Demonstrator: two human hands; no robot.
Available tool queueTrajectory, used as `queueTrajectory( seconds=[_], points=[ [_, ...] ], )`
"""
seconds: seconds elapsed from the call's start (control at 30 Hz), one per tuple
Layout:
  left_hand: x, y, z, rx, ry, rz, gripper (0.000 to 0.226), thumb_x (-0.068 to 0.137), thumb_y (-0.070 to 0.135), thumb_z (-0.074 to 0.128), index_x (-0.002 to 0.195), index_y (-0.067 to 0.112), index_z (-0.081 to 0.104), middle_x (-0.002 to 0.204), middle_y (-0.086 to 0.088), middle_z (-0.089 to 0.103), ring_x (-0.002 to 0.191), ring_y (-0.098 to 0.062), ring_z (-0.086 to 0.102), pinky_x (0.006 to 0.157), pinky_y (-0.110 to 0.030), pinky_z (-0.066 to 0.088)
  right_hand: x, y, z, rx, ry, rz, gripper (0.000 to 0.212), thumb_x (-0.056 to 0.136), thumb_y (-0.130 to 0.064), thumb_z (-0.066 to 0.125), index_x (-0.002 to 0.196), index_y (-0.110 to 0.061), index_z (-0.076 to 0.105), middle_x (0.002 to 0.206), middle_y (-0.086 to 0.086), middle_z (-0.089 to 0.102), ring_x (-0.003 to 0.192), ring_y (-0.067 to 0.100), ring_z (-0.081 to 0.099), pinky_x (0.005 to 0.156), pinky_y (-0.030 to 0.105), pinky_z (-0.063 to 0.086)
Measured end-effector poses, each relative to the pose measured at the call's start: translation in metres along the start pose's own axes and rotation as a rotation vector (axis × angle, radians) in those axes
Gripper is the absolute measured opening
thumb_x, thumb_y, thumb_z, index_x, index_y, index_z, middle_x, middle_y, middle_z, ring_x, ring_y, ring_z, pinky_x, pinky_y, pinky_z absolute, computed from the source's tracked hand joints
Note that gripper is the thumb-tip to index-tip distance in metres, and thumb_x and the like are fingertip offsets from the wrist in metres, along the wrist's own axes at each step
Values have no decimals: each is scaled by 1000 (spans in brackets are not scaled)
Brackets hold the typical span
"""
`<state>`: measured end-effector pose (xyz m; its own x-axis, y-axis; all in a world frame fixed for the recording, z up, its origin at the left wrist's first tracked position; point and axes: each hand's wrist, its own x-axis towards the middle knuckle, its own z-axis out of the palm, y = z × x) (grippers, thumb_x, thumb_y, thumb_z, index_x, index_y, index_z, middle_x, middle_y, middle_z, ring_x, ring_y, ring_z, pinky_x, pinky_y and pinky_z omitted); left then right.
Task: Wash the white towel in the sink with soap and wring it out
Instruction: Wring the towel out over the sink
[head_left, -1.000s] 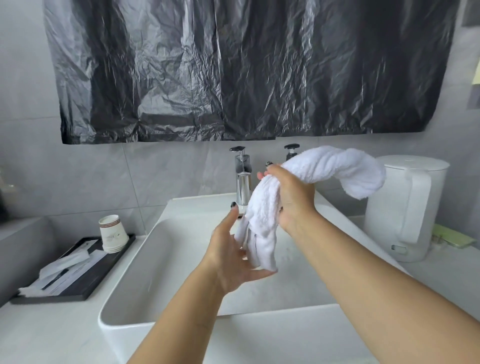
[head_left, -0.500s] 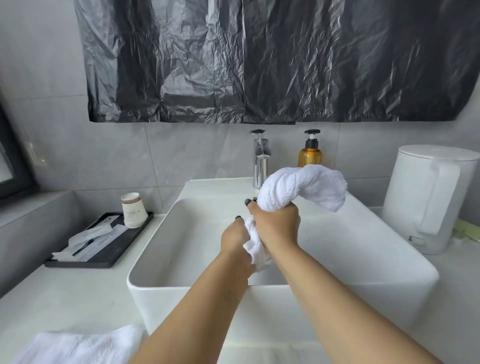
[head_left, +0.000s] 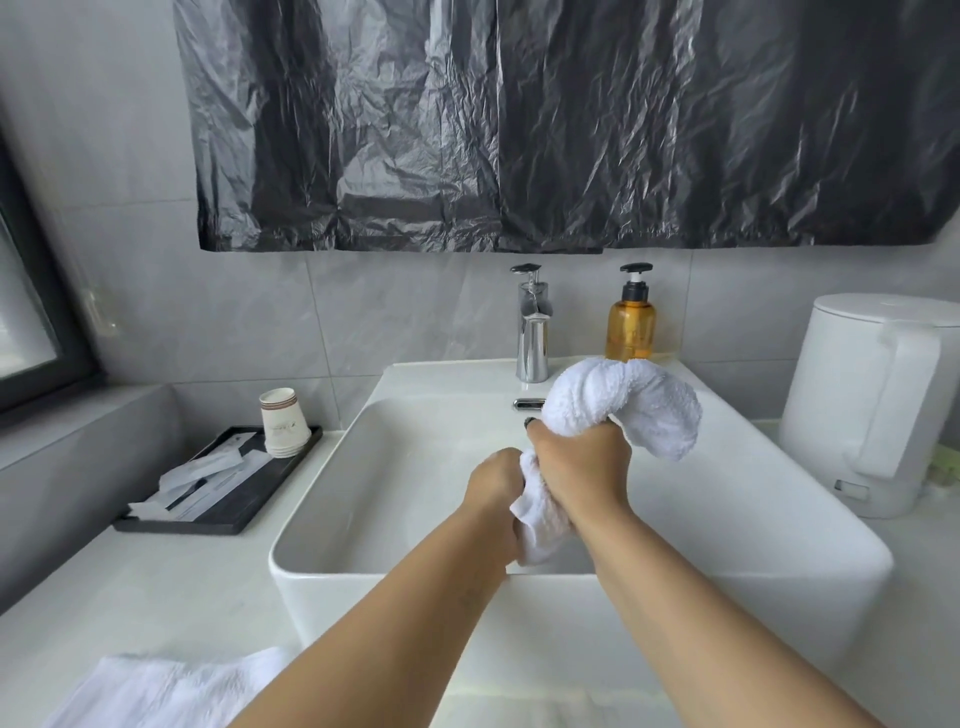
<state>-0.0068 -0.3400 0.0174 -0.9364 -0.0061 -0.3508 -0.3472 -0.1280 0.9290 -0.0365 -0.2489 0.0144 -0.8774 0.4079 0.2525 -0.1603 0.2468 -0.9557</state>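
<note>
Can't see much of the left hand (head_left: 493, 480)'s fingers here, they're tucked under the white towel (head_left: 618, 402) and behind the right hand (head_left: 582, 462), but it's fisted around the lower end of the cloth. The right hand is wrapped tight around the middle, dark-painted fingertips just peeking out on the far side. The stretch of towel between the two fists is mostly hidden, only a crumpled bit shows below them.

The towel itself is twisted into a thick rope held above the basin of the white sink (head_left: 810, 525), and the free end arcs up over the right hand and droops to the right (fluffy terry, looks damp I think, hard to say).

The bottom of the amber soap pump bottle (head_left: 630, 325) is blocked by the towel. Chrome faucet (head_left: 532, 332) sits just left of it. The white kettle (head_left: 872, 405) gets cut off at the right edge, and another white towel (head_left: 156, 691) on the counter runs off the bottom left corner.
</note>
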Motion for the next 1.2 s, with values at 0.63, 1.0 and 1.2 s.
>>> queueTrajectory(
  seconds=[0.63,1.0,1.2],
  points=[
    [1,16,-64,-58,-254,133,75,71,77,57,119,20,68,102,-12,75,84,-27,73,73,-39,57,-7,-95,8,-1038,-1018,-357,24,81,-30,68,96,-15,56,89,-1,61,81,17,62,66,30,50],
    [17,7,-70,19,276,152,59,78,60,68,114,13,66,102,-5,71,96,-25,67,81,-35,50,42,-12,-8,-1212,-1045,-195,14,91,-20,54,96,-12,64,105,11,59,100,28,56,79,33,48],
    [15,6,-67,13,282,159,42,83,52,70,106,16,63,95,0,67,87,-17,63,73,-32,45,52,16,6,-1337,-1104,-184,12,89,-9,43,85,-13,53,92,4,54,87,24,49,63,27,39]
  ],
)
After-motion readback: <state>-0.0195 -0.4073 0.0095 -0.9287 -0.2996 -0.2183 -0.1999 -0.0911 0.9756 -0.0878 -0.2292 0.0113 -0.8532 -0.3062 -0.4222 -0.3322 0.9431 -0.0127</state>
